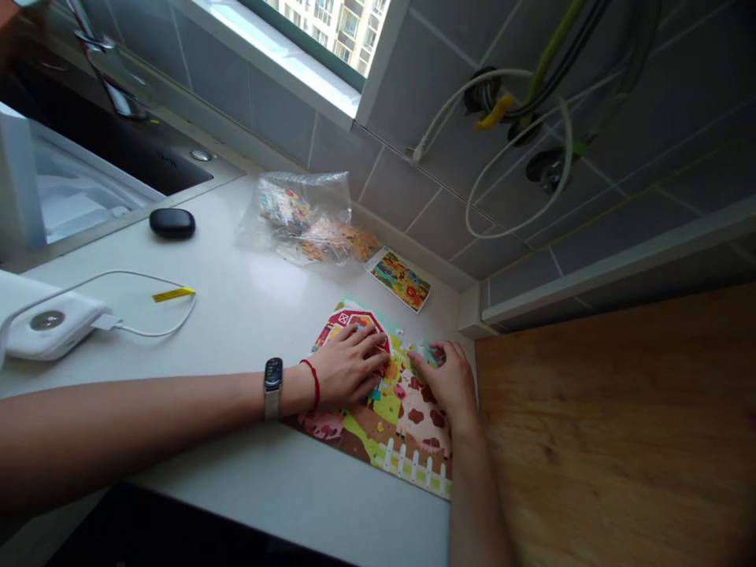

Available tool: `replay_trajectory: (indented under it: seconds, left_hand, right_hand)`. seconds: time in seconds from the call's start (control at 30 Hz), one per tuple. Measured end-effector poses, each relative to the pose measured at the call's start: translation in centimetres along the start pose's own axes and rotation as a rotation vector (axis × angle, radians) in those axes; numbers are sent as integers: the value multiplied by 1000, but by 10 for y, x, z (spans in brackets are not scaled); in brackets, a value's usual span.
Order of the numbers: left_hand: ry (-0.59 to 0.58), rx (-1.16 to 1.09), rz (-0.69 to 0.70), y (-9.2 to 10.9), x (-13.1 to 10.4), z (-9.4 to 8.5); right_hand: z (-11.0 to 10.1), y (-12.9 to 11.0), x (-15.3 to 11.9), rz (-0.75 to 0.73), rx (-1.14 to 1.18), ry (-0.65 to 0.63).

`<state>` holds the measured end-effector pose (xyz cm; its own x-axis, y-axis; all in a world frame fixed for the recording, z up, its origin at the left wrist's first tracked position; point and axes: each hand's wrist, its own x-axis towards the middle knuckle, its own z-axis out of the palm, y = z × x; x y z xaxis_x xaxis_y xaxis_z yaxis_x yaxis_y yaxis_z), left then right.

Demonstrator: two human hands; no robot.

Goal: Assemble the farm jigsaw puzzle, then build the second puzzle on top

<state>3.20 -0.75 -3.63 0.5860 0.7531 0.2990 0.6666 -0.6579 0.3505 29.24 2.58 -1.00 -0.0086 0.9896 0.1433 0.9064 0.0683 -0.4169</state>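
A farm jigsaw puzzle [383,425] with a red barn, a spotted cow and a white fence lies on the white counter. My left hand [348,364] rests flat over the barn area, fingers spread, covering part of the picture. At the puzzle's upper right, my right hand [449,382] pinches a pale green puzzle piece [424,349] between thumb and fingers, beside the cow's head. Whether that piece is seated in its neighbours I cannot tell. A small gap with white counter showing runs along the upper edge near the barn roof.
Behind the puzzle lie a small picture card [400,278] and clear plastic bags [307,220] of loose pieces. To the left are a black oval case [172,224], a white device [53,323] with a cable, and a sink [177,177]. A wooden surface [614,425] borders the counter's right edge.
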Motion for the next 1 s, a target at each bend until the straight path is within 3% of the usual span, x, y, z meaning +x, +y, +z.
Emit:
replay_trajectory:
  seconds: [0.13,0.3,0.53,1.0]
  left_hand:
    - [-26,-4,-3,-1,-1,1]
    - [-15,-11,-8,-2,-1,3]
    - [10,-24,10,-1,-1,2]
    - [15,-25,25,-2,0,2]
  right_hand:
    - [-3,0,-4,3,-17,-105]
    - [10,-3,-3,-117,-3,-33]
    - [25,2,3,-261,223,-16]
    - [26,-2,2,-258,405,-58]
